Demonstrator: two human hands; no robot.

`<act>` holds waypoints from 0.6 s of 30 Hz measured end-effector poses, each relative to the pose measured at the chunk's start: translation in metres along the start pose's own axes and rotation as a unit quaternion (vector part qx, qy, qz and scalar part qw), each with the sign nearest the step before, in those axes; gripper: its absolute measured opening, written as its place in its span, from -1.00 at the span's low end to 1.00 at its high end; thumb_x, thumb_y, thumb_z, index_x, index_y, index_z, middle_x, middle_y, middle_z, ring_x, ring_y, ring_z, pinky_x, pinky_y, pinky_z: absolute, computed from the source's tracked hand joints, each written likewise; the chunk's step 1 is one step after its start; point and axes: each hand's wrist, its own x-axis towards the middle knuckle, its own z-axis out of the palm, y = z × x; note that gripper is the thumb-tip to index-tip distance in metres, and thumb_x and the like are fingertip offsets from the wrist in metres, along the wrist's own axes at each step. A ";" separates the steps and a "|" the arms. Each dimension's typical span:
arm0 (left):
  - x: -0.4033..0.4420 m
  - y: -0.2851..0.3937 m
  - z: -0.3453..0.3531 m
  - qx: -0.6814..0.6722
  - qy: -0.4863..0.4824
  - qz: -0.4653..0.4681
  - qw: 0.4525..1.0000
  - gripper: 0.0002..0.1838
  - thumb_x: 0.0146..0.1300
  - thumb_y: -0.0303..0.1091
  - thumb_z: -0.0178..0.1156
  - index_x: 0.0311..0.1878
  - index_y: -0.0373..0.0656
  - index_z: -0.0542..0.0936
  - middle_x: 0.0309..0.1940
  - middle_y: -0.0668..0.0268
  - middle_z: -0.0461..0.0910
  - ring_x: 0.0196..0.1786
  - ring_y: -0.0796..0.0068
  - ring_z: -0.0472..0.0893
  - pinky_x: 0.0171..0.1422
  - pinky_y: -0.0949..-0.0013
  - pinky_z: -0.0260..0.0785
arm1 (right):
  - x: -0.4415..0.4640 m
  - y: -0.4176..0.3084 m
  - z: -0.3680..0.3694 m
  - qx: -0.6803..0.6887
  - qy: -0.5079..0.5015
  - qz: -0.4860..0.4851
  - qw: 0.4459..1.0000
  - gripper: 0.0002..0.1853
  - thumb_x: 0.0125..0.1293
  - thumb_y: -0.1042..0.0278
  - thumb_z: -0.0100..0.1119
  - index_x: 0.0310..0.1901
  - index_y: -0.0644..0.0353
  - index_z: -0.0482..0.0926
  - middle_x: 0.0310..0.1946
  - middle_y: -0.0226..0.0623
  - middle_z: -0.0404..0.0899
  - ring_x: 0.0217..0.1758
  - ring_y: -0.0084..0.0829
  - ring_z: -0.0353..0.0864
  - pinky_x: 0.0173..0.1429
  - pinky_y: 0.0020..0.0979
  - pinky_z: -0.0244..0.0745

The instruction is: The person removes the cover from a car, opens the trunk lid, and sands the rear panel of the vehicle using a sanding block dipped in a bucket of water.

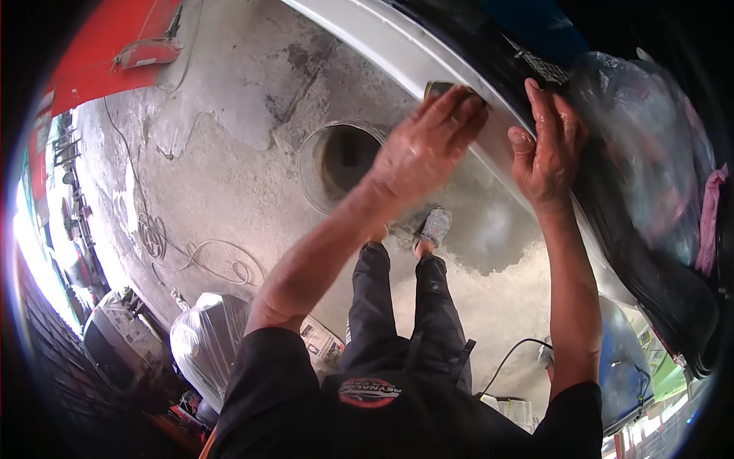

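Observation:
My left hand lies over the edge of a white car body panel, fingers closed on a piece of dark sandpaper. Only a corner and a thin pale edge of the sandpaper show past the fingers. Wet and shiny, my right hand is raised at the panel's dark inner side, with thumb and fingers apart and nothing in it. I cannot tell if it touches the panel. Below my left hand a round bucket stands on the floor, dark inside.
Concrete floor with a wet patch surrounds my feet. A thin hose lies coiled at left, near a plastic-wrapped part. A red panel is at upper left. Clear plastic sheeting and a pink cloth hang at right.

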 end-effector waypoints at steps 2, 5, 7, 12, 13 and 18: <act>-0.015 -0.061 0.005 0.089 0.025 -0.004 0.996 -0.47 0.21 -0.49 0.18 0.30 -0.04 0.61 0.28 0.20 0.59 0.43 0.17 0.51 0.47 0.19 0.49 | 0.000 0.000 0.002 -0.002 0.003 -0.004 1.000 -0.38 0.60 -0.26 -0.10 0.41 0.01 0.54 0.07 -0.27 0.59 0.19 -0.25 0.51 0.34 -0.14 0.26; -0.003 -0.178 -0.009 0.040 0.121 -0.061 0.990 -0.43 0.27 -0.61 -0.01 0.38 -0.23 0.52 0.37 0.06 0.55 0.40 0.07 0.52 0.50 0.20 0.42 | 0.000 -0.001 0.001 -0.011 0.008 -0.004 1.000 -0.38 0.61 -0.24 -0.13 0.42 0.03 0.53 0.09 -0.27 0.58 0.17 -0.25 0.51 0.31 -0.14 0.27; 0.011 -0.170 -0.025 0.063 0.118 -0.106 0.985 -0.39 0.23 -0.64 0.03 0.41 -0.26 0.51 0.36 -0.03 0.54 0.47 -0.01 0.46 0.59 0.11 0.28 | -0.001 -0.002 0.000 -0.009 0.000 -0.006 1.000 -0.38 0.62 -0.24 -0.13 0.41 0.03 0.53 0.10 -0.26 0.57 0.17 -0.24 0.51 0.32 -0.13 0.26; -0.016 -0.061 0.006 0.072 0.065 -0.123 0.988 -0.42 0.28 -0.52 0.08 0.41 -0.20 0.51 0.46 0.12 0.48 0.51 0.11 0.44 0.63 0.15 0.28 | 0.003 -0.005 -0.003 -0.029 -0.022 0.000 0.999 -0.36 0.62 -0.27 -0.17 0.41 0.03 0.54 0.13 -0.23 0.56 0.23 -0.24 0.49 0.36 -0.12 0.24; -0.019 -0.044 0.005 0.067 0.043 -0.098 0.992 -0.41 0.27 -0.51 0.10 0.42 -0.18 0.51 0.46 0.13 0.47 0.51 0.11 0.43 0.63 0.15 0.29 | 0.003 -0.007 -0.004 -0.031 -0.032 0.009 0.999 -0.36 0.63 -0.27 -0.20 0.40 0.04 0.55 0.14 -0.23 0.56 0.26 -0.25 0.48 0.37 -0.12 0.23; -0.004 -0.159 0.004 0.041 0.171 -0.099 0.979 -0.45 0.29 -0.63 0.01 0.36 -0.23 0.53 0.23 0.07 0.63 0.28 0.00 0.60 0.41 0.09 0.51 | 0.001 -0.005 -0.002 -0.045 -0.047 0.004 0.998 -0.36 0.64 -0.26 -0.21 0.43 0.02 0.53 0.18 -0.24 0.55 0.27 -0.25 0.47 0.37 -0.12 0.23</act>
